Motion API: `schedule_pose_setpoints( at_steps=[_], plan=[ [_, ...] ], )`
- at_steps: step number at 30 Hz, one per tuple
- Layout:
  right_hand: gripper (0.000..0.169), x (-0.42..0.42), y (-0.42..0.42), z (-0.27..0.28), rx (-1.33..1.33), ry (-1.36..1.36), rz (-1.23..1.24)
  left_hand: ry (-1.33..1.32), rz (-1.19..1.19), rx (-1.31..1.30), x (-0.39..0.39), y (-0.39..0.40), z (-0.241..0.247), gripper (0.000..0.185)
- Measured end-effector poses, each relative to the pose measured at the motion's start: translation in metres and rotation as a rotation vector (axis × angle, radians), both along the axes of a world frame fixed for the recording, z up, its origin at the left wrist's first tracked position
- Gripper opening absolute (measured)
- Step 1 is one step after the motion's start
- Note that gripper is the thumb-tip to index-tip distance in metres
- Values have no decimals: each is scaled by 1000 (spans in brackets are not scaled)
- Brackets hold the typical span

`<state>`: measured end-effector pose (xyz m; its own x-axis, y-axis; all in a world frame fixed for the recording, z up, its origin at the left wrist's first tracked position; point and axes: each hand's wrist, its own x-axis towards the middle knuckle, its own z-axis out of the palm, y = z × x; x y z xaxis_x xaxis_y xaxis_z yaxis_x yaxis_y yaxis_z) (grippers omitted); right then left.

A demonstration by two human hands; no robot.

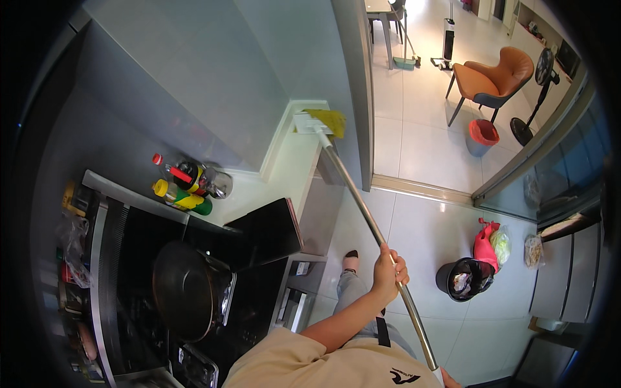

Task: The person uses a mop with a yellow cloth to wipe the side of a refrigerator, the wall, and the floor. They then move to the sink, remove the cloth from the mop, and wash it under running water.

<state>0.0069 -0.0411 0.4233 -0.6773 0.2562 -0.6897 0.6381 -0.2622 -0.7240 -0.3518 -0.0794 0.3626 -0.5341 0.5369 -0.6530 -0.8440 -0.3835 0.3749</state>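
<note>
My left hand (pixel 390 275) is closed around the middle of a long metal mop pole (pixel 356 194). My right hand (pixel 449 379), partly cut off at the bottom edge, is at the pole's white lower grip; its fingers are mostly hidden. At the far end, the white flat mop head (pixel 306 124) with a yellow-green cloth (pixel 332 121) rests on the corner of a white countertop (pixel 286 186), against the wall ledge. Bottles (pixel 182 196) with red and yellow caps stand on this counter beside a dark, tilted panel (pixel 271 235).
A black wok (pixel 184 291) stands over the cooktop at left. On the floor at right are a black bin (pixel 458 279), a red bag (pixel 485 245) and a bagged vegetable (pixel 500 245). Beyond the door track (pixel 422 191) stand an orange chair (pixel 490 80), a bin (pixel 482 138) and a fan (pixel 543 92).
</note>
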Motion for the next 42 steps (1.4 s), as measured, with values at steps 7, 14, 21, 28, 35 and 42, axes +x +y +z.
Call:
schedule_pose_setpoints(
  at_steps=[7, 14, 21, 28, 35, 42],
  plan=[
    [52, -55, -5, 11, 103, -1, 85, 52, -43, 64, -38, 30, -16, 41],
    [54, -92, 4, 6, 252, -94, 252, 54, 70, 119, -83, 16, -27, 43],
    [52, -76, 0, -14, 200, -183, 192, 130, 29, 152, -66, 24, -31, 42],
    [41, 21, -27, -18, 81, -204, -76, 228, -108, -90, 42, 10, -2, 37],
    [39, 31, -50, -48, 194, -34, -189, 304, -218, -81, 44, 29, 1, 33],
    [39, 7, -45, -73, 95, -18, -290, 206, -168, 0, 17, 49, -12, 37]
  ],
)
